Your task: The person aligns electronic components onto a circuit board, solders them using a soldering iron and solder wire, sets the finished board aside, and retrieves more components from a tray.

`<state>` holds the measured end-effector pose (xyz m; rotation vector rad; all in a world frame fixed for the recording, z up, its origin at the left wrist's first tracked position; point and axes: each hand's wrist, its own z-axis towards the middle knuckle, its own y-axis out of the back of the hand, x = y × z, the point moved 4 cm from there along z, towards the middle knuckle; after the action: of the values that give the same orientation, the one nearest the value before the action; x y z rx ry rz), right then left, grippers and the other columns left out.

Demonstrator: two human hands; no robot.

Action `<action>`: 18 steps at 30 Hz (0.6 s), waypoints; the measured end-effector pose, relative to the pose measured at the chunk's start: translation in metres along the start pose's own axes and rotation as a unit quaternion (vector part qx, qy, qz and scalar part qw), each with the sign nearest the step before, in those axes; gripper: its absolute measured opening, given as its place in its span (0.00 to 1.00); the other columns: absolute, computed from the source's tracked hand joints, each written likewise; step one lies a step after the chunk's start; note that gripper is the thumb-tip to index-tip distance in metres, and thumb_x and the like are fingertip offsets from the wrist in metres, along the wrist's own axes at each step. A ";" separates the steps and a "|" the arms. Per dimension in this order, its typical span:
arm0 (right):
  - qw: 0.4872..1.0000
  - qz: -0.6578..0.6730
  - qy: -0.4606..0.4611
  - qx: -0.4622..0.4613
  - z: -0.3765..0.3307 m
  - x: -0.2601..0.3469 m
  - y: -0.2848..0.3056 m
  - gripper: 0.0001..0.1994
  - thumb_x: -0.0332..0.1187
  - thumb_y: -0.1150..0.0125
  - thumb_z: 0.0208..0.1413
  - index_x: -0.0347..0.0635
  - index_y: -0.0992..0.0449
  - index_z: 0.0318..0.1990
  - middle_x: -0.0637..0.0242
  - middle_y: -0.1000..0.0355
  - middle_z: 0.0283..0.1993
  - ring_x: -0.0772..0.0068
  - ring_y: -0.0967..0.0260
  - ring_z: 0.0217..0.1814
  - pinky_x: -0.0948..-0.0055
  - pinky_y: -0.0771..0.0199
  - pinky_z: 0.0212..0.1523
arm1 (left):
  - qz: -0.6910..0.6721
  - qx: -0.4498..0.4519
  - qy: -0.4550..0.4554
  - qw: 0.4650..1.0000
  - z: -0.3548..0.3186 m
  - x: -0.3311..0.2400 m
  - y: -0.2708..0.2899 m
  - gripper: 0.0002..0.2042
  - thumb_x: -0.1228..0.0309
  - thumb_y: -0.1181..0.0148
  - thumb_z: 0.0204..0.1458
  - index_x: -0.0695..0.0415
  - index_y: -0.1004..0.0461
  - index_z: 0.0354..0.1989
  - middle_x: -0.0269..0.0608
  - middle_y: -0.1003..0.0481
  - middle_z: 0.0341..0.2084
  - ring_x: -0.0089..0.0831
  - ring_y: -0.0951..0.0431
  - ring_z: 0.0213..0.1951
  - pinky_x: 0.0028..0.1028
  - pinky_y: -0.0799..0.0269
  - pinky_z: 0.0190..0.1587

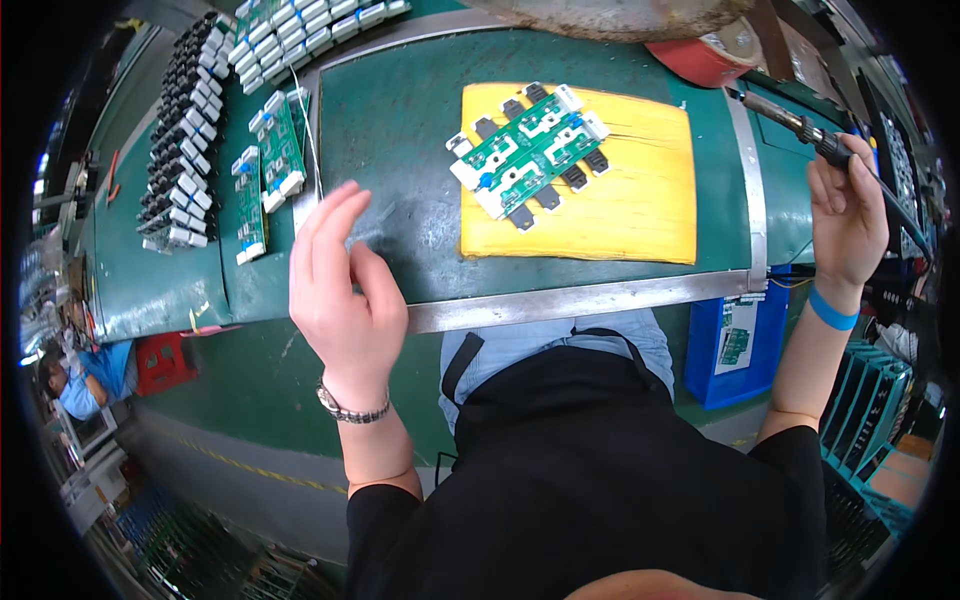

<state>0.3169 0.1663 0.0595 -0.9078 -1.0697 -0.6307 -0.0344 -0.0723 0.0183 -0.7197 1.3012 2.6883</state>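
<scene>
Three green circuit boards (528, 147) with white and black parts lie side by side on a yellow pad (640, 200) on the green bench. My left hand (345, 290) hovers above the bench's front edge, left of the pad; a thin strand of solder wire (312, 140) runs up from between its fingers. My right hand (848, 215) is off the bench's right end, gripping the black handle of a soldering iron (800, 125) whose metal tip points back left toward the bench.
Two more green boards (268, 170) lie left of a metal strip (560, 300) framing the work area. Rows of black and white components (190, 130) run along the far left. A blue bin (735, 345) hangs under the bench. Another person (85, 380) sits at lower left.
</scene>
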 end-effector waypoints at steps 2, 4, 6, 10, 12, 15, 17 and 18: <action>0.999 0.018 0.031 -0.017 -0.008 0.001 0.005 0.14 0.31 0.51 0.64 0.29 0.29 0.50 0.71 0.43 0.27 0.84 0.52 0.25 0.82 0.51 0.26 | -0.042 0.035 -0.015 0.998 0.003 -0.013 -0.004 0.16 0.82 0.41 0.50 0.61 0.25 0.49 0.43 0.24 0.46 0.26 0.28 0.31 0.21 0.35 0.29; 0.996 0.039 0.041 -0.062 -0.015 0.002 0.015 0.13 0.31 0.50 0.64 0.29 0.28 0.49 0.72 0.43 0.26 0.85 0.52 0.24 0.82 0.52 0.24 | -0.062 0.102 -0.018 0.993 0.007 -0.026 -0.015 0.23 0.70 0.30 0.45 0.63 0.27 0.50 0.51 0.27 0.45 0.44 0.26 0.44 0.34 0.27 0.43; 0.991 0.059 0.052 -0.110 -0.022 0.007 0.024 0.13 0.31 0.49 0.64 0.29 0.28 0.49 0.72 0.44 0.26 0.85 0.52 0.23 0.83 0.53 0.23 | -0.042 0.118 -0.047 0.991 0.014 -0.034 -0.026 0.27 0.65 0.26 0.42 0.63 0.28 0.50 0.49 0.28 0.42 0.43 0.27 0.43 0.35 0.28 0.44; 0.989 0.049 0.067 -0.124 -0.034 0.016 0.032 0.13 0.32 0.49 0.64 0.30 0.28 0.48 0.73 0.44 0.26 0.86 0.52 0.22 0.83 0.53 0.22 | -0.044 0.146 -0.072 0.986 0.022 -0.034 -0.036 0.27 0.66 0.26 0.41 0.64 0.29 0.50 0.45 0.28 0.38 0.39 0.26 0.39 0.35 0.28 0.42; 0.990 0.054 0.057 -0.116 -0.039 0.014 0.032 0.13 0.32 0.49 0.64 0.30 0.28 0.48 0.72 0.44 0.26 0.86 0.52 0.22 0.83 0.53 0.22 | -0.059 0.156 -0.049 0.985 0.024 -0.031 -0.037 0.27 0.66 0.26 0.41 0.64 0.28 0.49 0.44 0.28 0.39 0.38 0.26 0.38 0.34 0.27 0.41; 0.989 0.057 0.050 -0.123 -0.045 0.007 0.033 0.13 0.32 0.49 0.64 0.30 0.28 0.48 0.72 0.44 0.26 0.86 0.52 0.22 0.83 0.53 0.22 | -0.060 0.145 -0.048 0.986 0.031 -0.030 -0.036 0.23 0.68 0.27 0.41 0.64 0.26 0.46 0.44 0.27 0.37 0.35 0.24 0.35 0.31 0.26 0.39; 0.990 0.061 0.044 -0.122 -0.048 0.003 0.034 0.13 0.32 0.49 0.64 0.30 0.28 0.48 0.72 0.44 0.26 0.86 0.52 0.22 0.83 0.53 0.22 | -0.100 0.181 -0.035 0.978 0.037 -0.027 -0.035 0.21 0.70 0.27 0.40 0.64 0.25 0.43 0.43 0.26 0.36 0.33 0.23 0.35 0.30 0.24 0.39; 0.989 0.065 0.042 -0.123 -0.049 0.001 0.035 0.13 0.31 0.49 0.64 0.29 0.28 0.48 0.72 0.44 0.26 0.86 0.53 0.22 0.82 0.53 0.22 | -0.106 0.181 -0.049 0.977 0.043 -0.025 -0.034 0.20 0.72 0.29 0.40 0.64 0.24 0.42 0.42 0.26 0.35 0.31 0.22 0.33 0.28 0.24 0.38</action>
<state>0.3682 0.1413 0.0400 -1.1452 -0.8611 -0.6965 -0.0197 -0.0145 0.0272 -0.6307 1.5323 2.2080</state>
